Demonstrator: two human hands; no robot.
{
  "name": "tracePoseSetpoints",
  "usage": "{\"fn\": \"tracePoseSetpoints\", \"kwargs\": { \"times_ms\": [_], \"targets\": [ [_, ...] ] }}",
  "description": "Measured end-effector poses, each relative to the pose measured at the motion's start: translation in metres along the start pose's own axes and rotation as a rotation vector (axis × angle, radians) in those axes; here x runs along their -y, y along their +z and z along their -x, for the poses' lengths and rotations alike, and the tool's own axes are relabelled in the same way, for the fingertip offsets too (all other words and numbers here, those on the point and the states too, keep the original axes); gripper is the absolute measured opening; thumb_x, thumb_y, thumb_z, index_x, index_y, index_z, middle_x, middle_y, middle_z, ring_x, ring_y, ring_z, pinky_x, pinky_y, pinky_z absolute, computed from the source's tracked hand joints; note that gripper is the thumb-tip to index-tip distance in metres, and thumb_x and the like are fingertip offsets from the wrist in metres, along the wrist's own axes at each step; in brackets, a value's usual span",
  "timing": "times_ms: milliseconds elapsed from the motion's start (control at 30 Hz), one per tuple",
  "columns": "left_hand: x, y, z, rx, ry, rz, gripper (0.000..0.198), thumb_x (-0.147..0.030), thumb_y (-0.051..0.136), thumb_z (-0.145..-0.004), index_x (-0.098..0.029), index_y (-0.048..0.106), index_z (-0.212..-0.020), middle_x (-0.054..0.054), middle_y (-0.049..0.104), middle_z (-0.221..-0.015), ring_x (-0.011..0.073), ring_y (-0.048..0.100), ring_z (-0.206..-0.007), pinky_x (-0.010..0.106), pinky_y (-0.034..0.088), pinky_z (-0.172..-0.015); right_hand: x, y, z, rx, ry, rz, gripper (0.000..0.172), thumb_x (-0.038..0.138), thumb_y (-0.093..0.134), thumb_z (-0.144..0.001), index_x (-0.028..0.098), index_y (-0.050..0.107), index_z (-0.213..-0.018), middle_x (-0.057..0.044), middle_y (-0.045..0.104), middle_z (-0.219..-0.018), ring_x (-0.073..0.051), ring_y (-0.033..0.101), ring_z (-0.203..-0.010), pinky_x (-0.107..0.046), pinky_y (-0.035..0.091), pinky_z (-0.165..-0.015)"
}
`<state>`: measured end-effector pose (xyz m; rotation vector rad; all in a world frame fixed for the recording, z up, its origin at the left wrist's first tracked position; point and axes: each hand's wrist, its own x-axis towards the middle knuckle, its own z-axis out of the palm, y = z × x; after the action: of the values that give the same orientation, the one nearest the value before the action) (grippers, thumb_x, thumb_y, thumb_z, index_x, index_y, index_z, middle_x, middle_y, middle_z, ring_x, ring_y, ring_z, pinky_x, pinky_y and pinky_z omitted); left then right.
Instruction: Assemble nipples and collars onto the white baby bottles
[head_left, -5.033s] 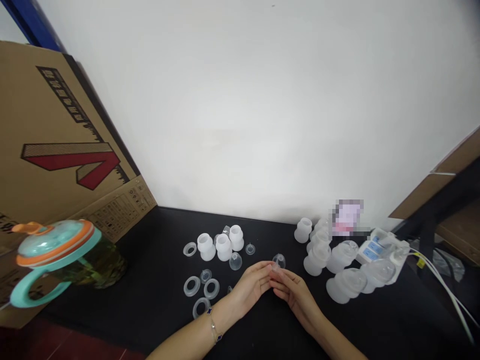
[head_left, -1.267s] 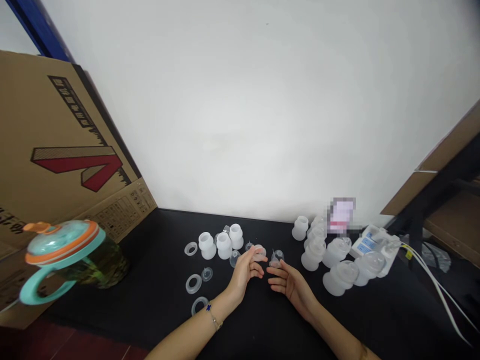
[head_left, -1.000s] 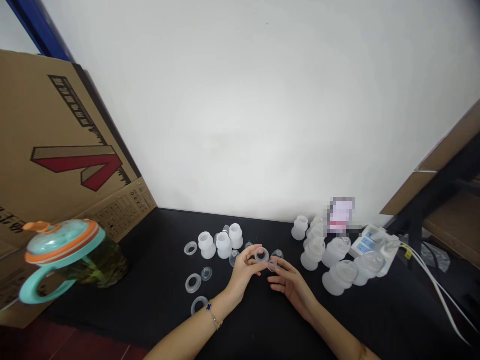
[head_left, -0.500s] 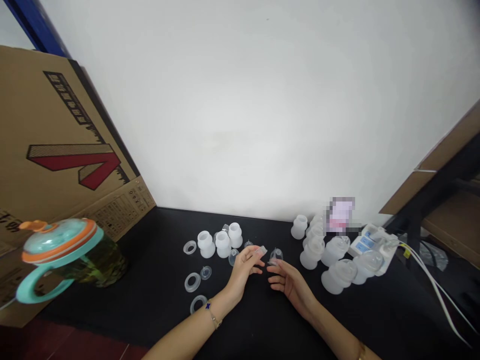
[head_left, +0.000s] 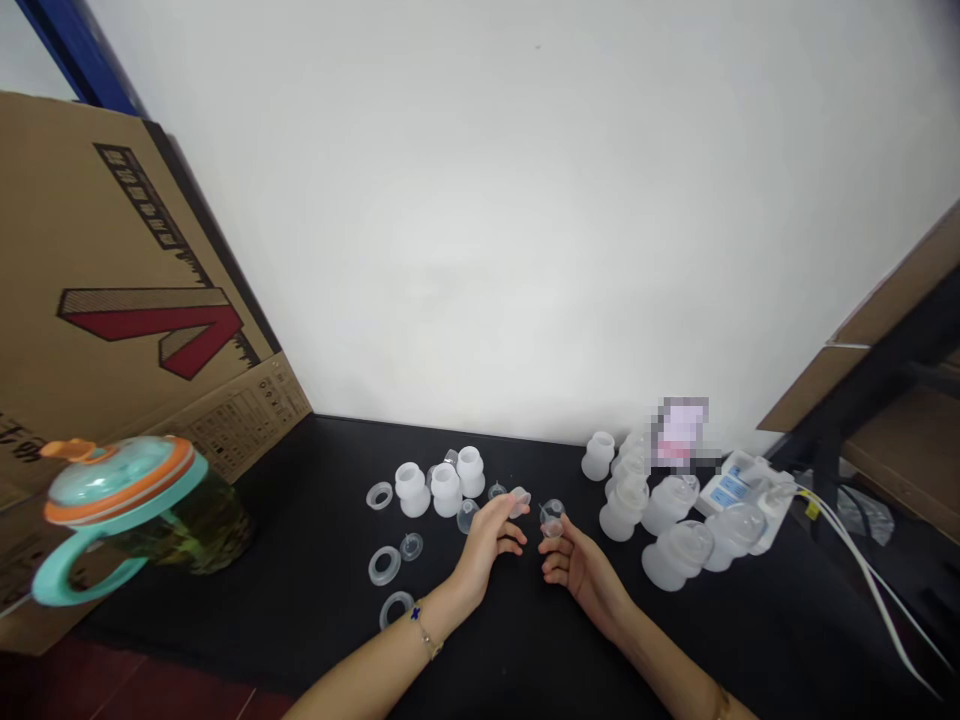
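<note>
My left hand [head_left: 487, 535] pinches a small clear cup-like cap [head_left: 520, 502] between thumb and fingers, its other fingers loosely curled. Facing it, my right hand [head_left: 579, 568] holds a clear bottle nipple [head_left: 553, 527] at its fingertips. Just behind that nipple shows a clear dome [head_left: 553, 508], partly overlapped by it. The two held pieces are apart. Beside my left hand lie another clear dome [head_left: 466, 517] and a small clear piece [head_left: 497, 490]. White open-necked bottles [head_left: 446, 490] stand to the left, near translucent rings [head_left: 384, 566] and a loose nipple [head_left: 411, 546].
Several bottles topped with clear covers [head_left: 679, 553] stand at the right, with an uncovered bottle [head_left: 598, 456] behind. A power strip [head_left: 739, 490] with white cables [head_left: 862, 565] is beyond them. At the left are a teal-handled jug [head_left: 187, 530] and a large carton [head_left: 150, 290].
The cap in my left hand has tilted, its rounded form now showing more. My right fingers have turned the nipple upward, and it stands out more clearly.
</note>
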<state>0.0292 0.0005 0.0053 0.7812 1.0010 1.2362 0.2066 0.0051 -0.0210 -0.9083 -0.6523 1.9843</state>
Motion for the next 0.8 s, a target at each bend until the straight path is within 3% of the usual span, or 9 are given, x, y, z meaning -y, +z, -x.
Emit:
{"fn": "tracePoseSetpoints", "kwargs": {
  "times_ms": [100, 200, 400, 500, 600, 700, 800],
  "targets": [
    [-0.0025, 0.0015, 0.0016, -0.005, 0.007, -0.043, 0.052, -0.048, 0.078, -0.074, -0.016, 0.066, -0.113, 0.012, 0.067, -0.117, 0.0091, 0.062, -0.063, 0.019, 0.049, -0.051, 0.0006, 0.0022, 0.0033, -0.010, -0.048, 0.029, 0.031, 0.039, 0.077, -0.082, 0.017, 0.069, -0.101, -0.006, 0.077, -0.094, -0.014, 0.071, -0.063, -0.025, 0.060, -0.059],
    [-0.0038, 0.0027, 0.0027, -0.017, 0.027, -0.070, 0.059, -0.037, 0.087, -0.064, -0.018, 0.065, -0.115, 0.011, 0.066, -0.122, 0.0079, 0.061, -0.063, 0.018, 0.048, -0.052, 0.0017, 0.0035, 0.0053, -0.023, -0.064, 0.059, 0.041, 0.029, 0.083, -0.076, 0.021, 0.067, -0.113, -0.004, 0.077, -0.101, -0.014, 0.073, -0.067, -0.026, 0.060, -0.063],
    [0.0001, 0.0016, 0.0025, 0.028, 0.168, -0.162, 0.050, -0.034, 0.081, -0.072, -0.018, 0.065, -0.116, 0.009, 0.069, -0.114, 0.0095, 0.060, -0.063, 0.021, 0.047, -0.053, 0.0030, 0.0027, 0.0073, 0.011, -0.037, 0.068, 0.043, 0.027, 0.079, -0.080, 0.019, 0.066, -0.120, -0.010, 0.076, -0.113, -0.023, 0.072, -0.103, -0.032, 0.055, -0.089],
    [0.0013, 0.0004, 0.0041, 0.021, 0.242, -0.278, 0.047, -0.031, 0.080, -0.073, -0.019, 0.066, -0.116, 0.008, 0.071, -0.106, 0.0167, 0.065, -0.076, 0.025, 0.051, -0.064, 0.0028, 0.0016, 0.0074, 0.049, -0.028, 0.050, 0.043, 0.031, 0.074, -0.084, 0.019, 0.065, -0.124, -0.012, 0.075, -0.114, -0.026, 0.070, -0.110, -0.037, 0.051, -0.096],
    [0.0013, -0.0008, 0.0062, -0.001, 0.366, -0.425, 0.041, -0.029, 0.078, -0.075, -0.022, 0.069, -0.114, 0.008, 0.070, -0.113, 0.0238, 0.065, -0.097, 0.032, 0.052, -0.080, 0.0019, -0.0001, 0.0068, 0.081, -0.030, 0.028, 0.042, 0.035, 0.068, -0.088, 0.020, 0.064, -0.127, -0.012, 0.074, -0.118, -0.027, 0.067, -0.115, -0.040, 0.049, -0.099],
    [0.0016, -0.0017, 0.0067, -0.003, 0.458, -0.515, 0.037, -0.028, 0.076, -0.077, -0.024, 0.070, -0.113, 0.008, 0.068, -0.118, 0.0270, 0.062, -0.108, 0.038, 0.048, -0.093, 0.0011, -0.0010, 0.0064, 0.112, -0.043, 0.016, 0.039, 0.037, 0.064, -0.091, 0.021, 0.065, -0.127, -0.010, 0.071, -0.124, -0.026, 0.062, -0.121, -0.042, 0.047, -0.100],
    [0.0025, -0.0021, 0.0063, 0.019, 0.474, -0.552, 0.037, -0.027, 0.075, -0.078, -0.025, 0.070, -0.114, 0.007, 0.069, -0.118, 0.0279, 0.061, -0.111, 0.040, 0.046, -0.096, 0.0012, 0.0000, 0.0067, 0.113, -0.047, 0.032, 0.040, 0.041, 0.066, -0.089, 0.022, 0.066, -0.125, -0.010, 0.072, -0.123, -0.027, 0.062, -0.121, -0.043, 0.046, -0.101]
  ]
}}
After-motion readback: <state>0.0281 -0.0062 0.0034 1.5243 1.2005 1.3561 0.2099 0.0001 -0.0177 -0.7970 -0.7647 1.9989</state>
